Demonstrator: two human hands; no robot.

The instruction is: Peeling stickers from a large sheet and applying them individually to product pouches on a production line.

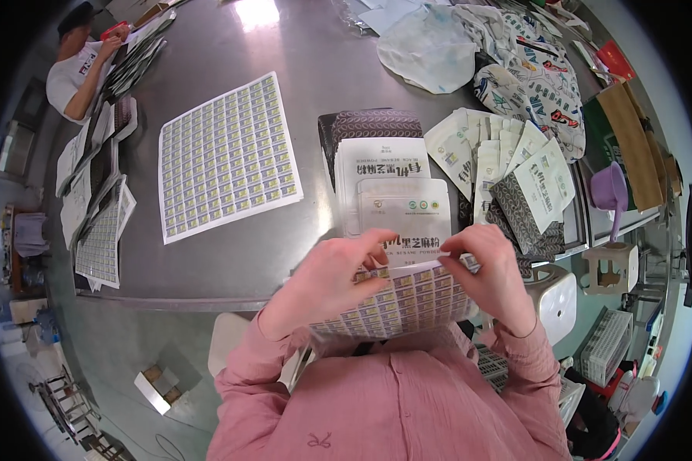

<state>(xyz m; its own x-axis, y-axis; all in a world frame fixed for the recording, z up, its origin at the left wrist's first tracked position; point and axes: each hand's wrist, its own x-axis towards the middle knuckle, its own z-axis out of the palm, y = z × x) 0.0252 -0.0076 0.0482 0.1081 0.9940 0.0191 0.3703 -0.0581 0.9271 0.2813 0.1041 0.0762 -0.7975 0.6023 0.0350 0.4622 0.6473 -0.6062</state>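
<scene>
Sheet (396, 303) of small labels is at the table's front edge, tilted over the lap; left hand (327, 269) at its upper left, thumb and forefinger apart, other fingers curled, can't tell if they grip it; right hand (492, 269) at its upper right edge, thumb and forefinger tips almost together, can't tell what is between them; white pouch (404, 203) just beyond the hands on the pouch stack (384, 157), near end covered by hands and sheet.

Bare table (196, 269) runs left of the stack to the front edge; second sheet (227, 157) lies there, well apart from the hands, with bare metal beyond it; right side tighter, loose pouches (542, 188) just beside the stack, cloth (530, 84) behind them.

Containers: purple scoop (609, 188) at the right edge, inside not visible; open box (161, 388) on the floor, perhaps some brown stuff in it; crate (606, 347) on the floor to the right, contents hard to make out; lower part of the sheet curves out of sight by the shirt (392, 399); co-worker (77, 84) at far left, partly hidden behind piled pouches (92, 180).
</scene>
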